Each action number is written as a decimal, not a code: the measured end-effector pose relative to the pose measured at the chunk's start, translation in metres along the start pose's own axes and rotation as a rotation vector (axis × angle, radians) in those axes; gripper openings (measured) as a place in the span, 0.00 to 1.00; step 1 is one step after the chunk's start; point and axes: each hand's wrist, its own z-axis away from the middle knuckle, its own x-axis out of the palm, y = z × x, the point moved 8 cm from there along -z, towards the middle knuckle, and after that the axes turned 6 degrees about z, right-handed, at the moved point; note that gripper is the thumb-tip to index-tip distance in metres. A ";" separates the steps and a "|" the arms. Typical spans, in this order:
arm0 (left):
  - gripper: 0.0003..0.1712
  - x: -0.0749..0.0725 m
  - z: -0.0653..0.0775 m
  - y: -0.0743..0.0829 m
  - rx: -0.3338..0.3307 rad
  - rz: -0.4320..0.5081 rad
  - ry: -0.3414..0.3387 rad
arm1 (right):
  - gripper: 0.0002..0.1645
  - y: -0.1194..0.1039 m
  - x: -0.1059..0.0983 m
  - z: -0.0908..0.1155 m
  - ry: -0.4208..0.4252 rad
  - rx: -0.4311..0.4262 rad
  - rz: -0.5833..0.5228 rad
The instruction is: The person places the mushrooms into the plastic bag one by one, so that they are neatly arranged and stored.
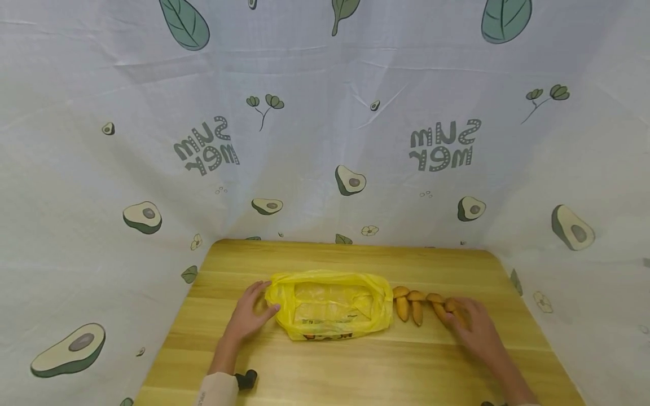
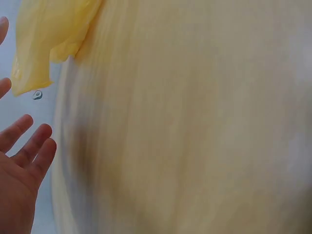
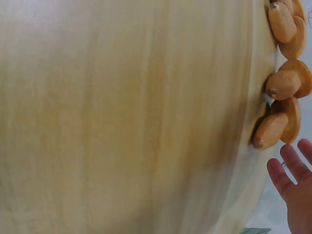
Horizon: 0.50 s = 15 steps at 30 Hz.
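Observation:
A yellow plastic bag (image 1: 332,332) lies on the table with its mouth held wide, its thin sides standing up a little. At its left end is my left hand (image 1: 250,316), fingers and thumb spread; in the left wrist view the hand (image 2: 22,170) grips nothing near the bag (image 2: 34,44). Several orange-brown mushrooms (image 1: 417,309) lie in a row right of the bag. By the rightmost mushroom (image 1: 450,305) is my right hand (image 1: 472,324). The right wrist view shows this hand's fingers (image 3: 280,178) extended just beside the closest mushroom (image 3: 271,130); contact is unclear.
The wood-grain table (image 1: 355,372) has rounded far corners. A white cloth (image 1: 304,141) printed with avocados and leaves hangs behind it and on both sides. A small black piece (image 1: 246,379) shows at the left wrist.

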 end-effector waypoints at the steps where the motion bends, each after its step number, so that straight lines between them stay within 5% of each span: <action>1: 0.41 0.003 0.001 -0.001 -0.004 0.003 -0.007 | 0.28 0.001 0.001 0.001 0.001 0.008 0.000; 15: 0.40 0.025 0.004 -0.002 -0.025 0.099 -0.074 | 0.31 0.024 0.011 0.010 -0.086 0.176 -0.003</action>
